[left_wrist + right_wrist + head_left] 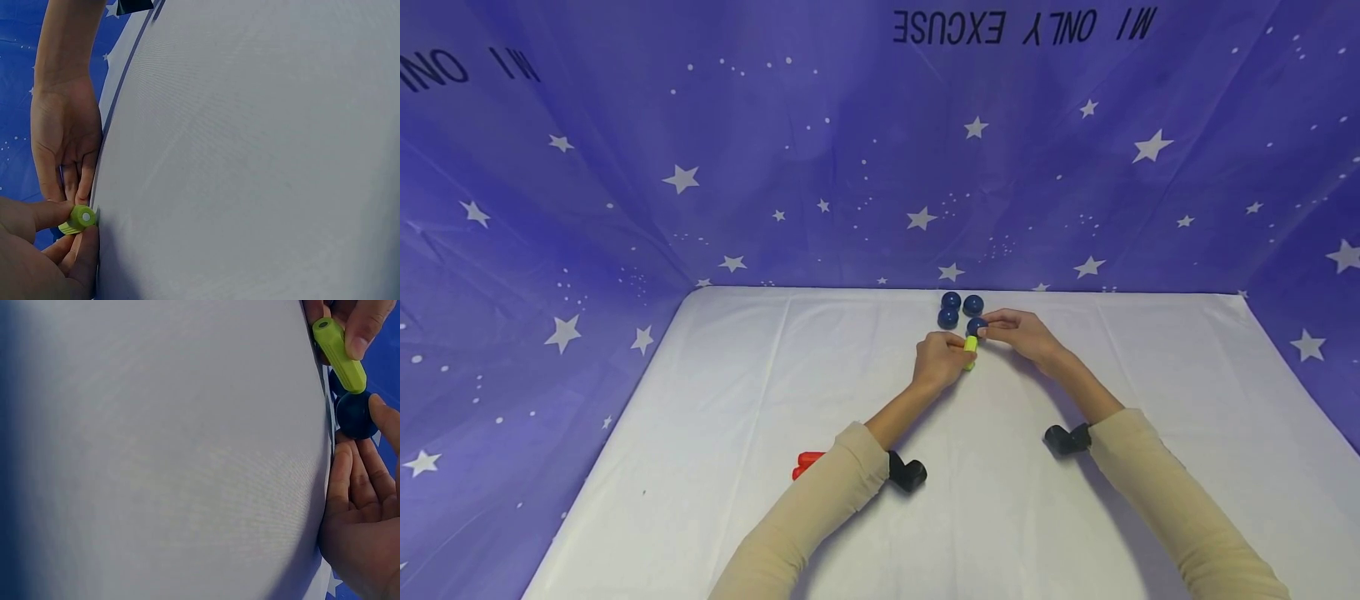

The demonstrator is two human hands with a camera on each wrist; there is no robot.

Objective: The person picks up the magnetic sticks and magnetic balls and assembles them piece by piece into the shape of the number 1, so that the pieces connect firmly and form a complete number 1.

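Note:
In the head view my left hand (942, 361) pinches a short yellow-green toy rod (971, 346) between thumb and fingers. The right wrist view shows this rod (340, 357) as ribbed, with a small round recess in its end. My right hand (1024, 337) holds a glossy dark blue ball (977, 326) between thumb and fingertips. One end of the rod meets the ball, or nearly so; exact contact I cannot tell. Just beyond lie three more blue balls, among them a left one (948, 317) and a right one (973, 305).
Red rods (810, 458) lie by the left forearm, partly covered by the sleeve. Black wrist-camera mounts (910, 475) jut from both forearms. The white-covered table (730, 367) ends at a purple star-printed cloth (850, 167) behind and at the sides.

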